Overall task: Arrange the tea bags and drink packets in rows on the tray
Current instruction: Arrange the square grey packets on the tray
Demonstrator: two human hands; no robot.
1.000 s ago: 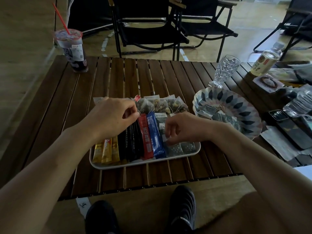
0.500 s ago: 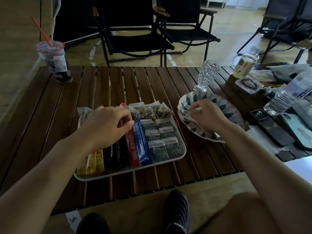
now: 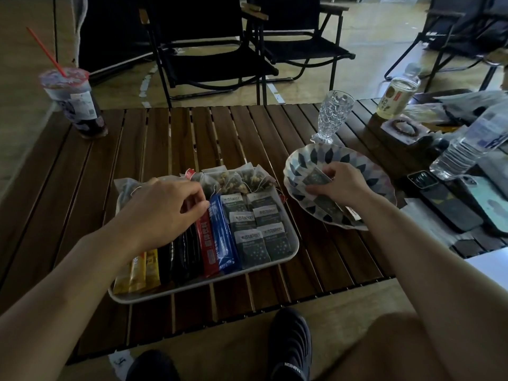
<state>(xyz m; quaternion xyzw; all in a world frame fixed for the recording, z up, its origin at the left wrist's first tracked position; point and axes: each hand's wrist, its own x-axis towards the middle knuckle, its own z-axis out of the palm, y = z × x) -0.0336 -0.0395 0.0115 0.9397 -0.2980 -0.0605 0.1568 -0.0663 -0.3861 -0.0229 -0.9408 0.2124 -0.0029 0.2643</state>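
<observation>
— Wooden table point(image 3: 233, 133): what's on it?
— A white tray point(image 3: 198, 287): six dark square packets point(image 3: 258, 229), three yellow sticks point(image 3: 137, 273), one blue stick point(image 3: 222, 235), one red stick point(image 3: 205, 243), and mesh tea bags point(image 3: 233, 178) along its far edge.
— And right of the tray?
— A patterned plate point(image 3: 302, 158); the right hand point(image 3: 343, 185) pinches a dark packet point(image 3: 316, 178) there. The left hand point(image 3: 165, 207) pinches the red stick.

White tray point(image 3: 291, 253), stick packets point(image 3: 217, 232) side by side, dark tea bags point(image 3: 257, 224) in two columns

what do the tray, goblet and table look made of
Tray: probably plastic or enamelled metal, smooth matte white with a rounded rim.
Goblet: clear pressed glass, or maybe acrylic, with a faceted relief pattern.
Table: dark stained wood slats, with visible grain and gaps.
</observation>
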